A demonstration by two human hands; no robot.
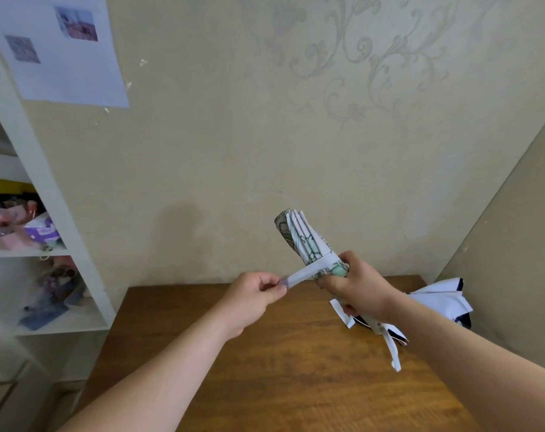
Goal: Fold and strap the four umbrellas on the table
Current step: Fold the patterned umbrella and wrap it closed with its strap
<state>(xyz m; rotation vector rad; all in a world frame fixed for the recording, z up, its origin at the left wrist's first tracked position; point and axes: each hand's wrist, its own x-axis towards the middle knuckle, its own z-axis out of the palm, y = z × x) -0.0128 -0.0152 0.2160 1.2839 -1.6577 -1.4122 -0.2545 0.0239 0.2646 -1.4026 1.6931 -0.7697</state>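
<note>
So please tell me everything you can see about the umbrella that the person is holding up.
The patterned umbrella is folded into a tight bundle of white fabric with a green and grey print. It is held above the wooden table, tilted up and to the left. The right hand grips its lower end. The left hand pinches the tip of its white strap, pulled out sideways, not yet fastened.

Held umbrella: white, printed with pale green shapes outlined in dark lines
Strap: plain white
Second umbrella: white with dark navy edges
Table: warm brown wood grain
Wall: beige, faint grey scrollwork pattern
Shelf unit: white
Paper sheet: white, two small colour pictures
</note>
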